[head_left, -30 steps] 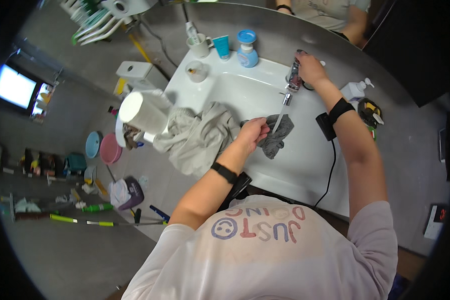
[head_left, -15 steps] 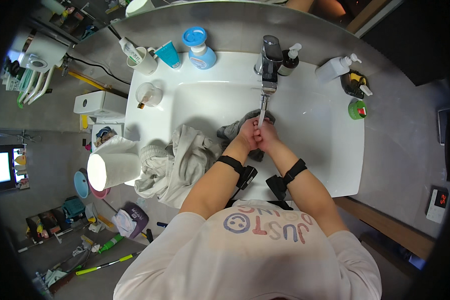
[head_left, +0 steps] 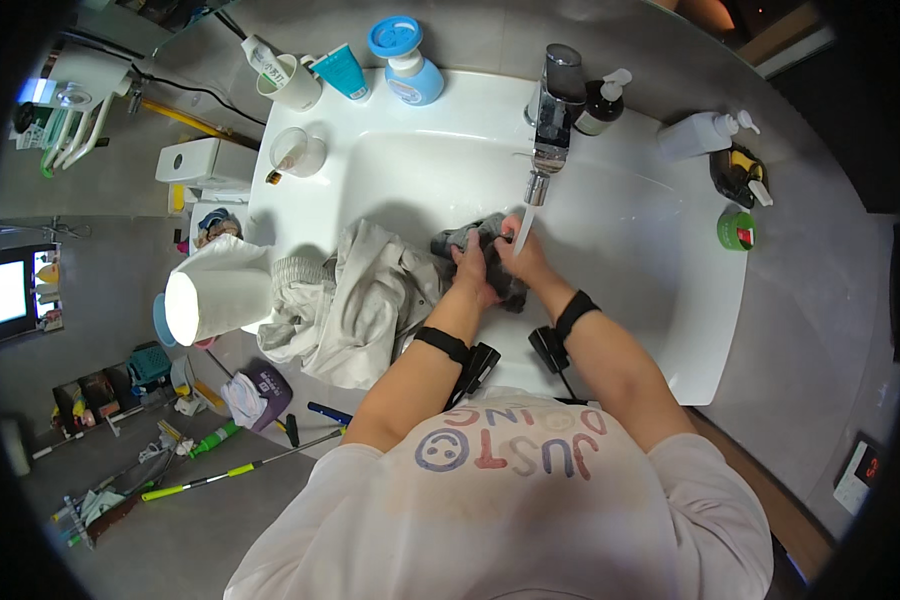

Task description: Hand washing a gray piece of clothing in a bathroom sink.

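Observation:
Under the running tap (head_left: 552, 120), a wet dark grey cloth (head_left: 513, 292) lies bunched in the white sink (head_left: 610, 270). My left hand (head_left: 475, 268) grips its left part, fingers pointing toward the tap. Close beside the water stream, my right hand (head_left: 522, 250) is closed on the cloth's upper right part. Folds and fingers hide much of each grip. A light grey garment (head_left: 370, 300) with an elastic waistband hangs over the sink's left edge, next to my left forearm.
A foam pump bottle (head_left: 410, 75), a teal tube (head_left: 342, 72), a cup (head_left: 292, 85) and a clear glass (head_left: 298, 152) line the back left. Dark (head_left: 602, 102) and white (head_left: 705, 133) pump bottles stand right of the tap. A paper roll (head_left: 215, 300) sits left.
My hands, cupped together under the water before, have moved apart. Each now grips the dark grey cloth, the left one lower and further left. The view has shifted slightly.

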Available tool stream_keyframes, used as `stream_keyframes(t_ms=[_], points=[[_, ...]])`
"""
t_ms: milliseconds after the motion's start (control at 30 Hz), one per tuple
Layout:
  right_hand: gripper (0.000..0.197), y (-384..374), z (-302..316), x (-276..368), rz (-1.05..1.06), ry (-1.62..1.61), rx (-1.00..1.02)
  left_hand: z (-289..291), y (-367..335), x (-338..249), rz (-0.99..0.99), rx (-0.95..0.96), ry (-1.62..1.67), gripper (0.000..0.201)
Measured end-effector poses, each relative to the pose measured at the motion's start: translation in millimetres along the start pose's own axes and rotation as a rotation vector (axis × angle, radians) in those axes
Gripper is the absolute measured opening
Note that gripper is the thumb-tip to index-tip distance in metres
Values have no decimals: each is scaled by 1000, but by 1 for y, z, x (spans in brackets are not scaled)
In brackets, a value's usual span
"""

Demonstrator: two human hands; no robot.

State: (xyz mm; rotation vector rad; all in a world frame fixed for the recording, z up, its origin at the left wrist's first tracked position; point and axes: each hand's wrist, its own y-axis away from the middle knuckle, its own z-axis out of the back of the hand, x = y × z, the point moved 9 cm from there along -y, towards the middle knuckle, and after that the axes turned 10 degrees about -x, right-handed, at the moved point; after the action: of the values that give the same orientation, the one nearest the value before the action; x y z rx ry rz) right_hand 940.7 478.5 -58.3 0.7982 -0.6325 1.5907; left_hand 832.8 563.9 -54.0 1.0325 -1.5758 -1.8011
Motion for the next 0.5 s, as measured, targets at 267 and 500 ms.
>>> stream_keyframes(t_ms=[267,500], points=[[24,84,43,146,338,-41,-40,-43,14,8,349,927,727,54],[43,5,71,15,-330,57,-119,-34,26,36,-91,320,61,41]])
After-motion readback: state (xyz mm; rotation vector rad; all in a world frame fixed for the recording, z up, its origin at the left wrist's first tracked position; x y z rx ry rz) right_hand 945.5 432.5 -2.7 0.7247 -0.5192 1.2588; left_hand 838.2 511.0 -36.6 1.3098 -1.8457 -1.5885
